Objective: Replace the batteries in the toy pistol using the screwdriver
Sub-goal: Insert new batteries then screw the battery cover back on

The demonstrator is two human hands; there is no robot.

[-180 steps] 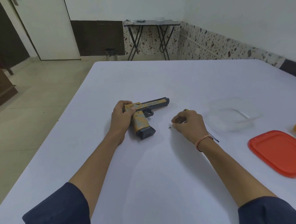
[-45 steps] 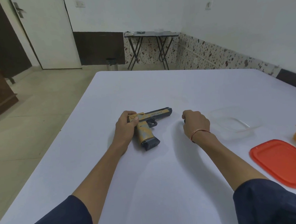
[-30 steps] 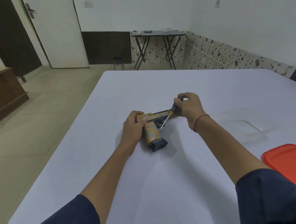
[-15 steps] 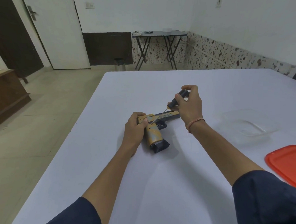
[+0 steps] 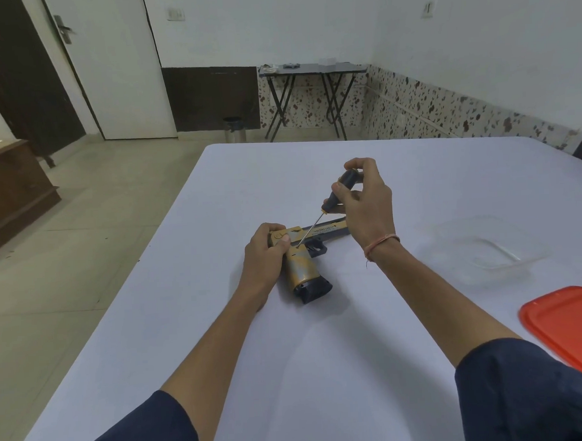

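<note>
The yellow-and-black plastic toy pistol (image 5: 301, 268) lies flat on the white worktop (image 5: 289, 348). The left hand (image 5: 264, 255) grips its rear, likely to stop it twisting. The right hand (image 5: 366, 204) pinches the black-handled screwdriver (image 5: 341, 186), tilted so its tip meets the pistol's side, probably at a screw.

White walls (image 5: 272, 25), tiled floor (image 5: 81, 238), folding table (image 5: 312, 72)
</note>
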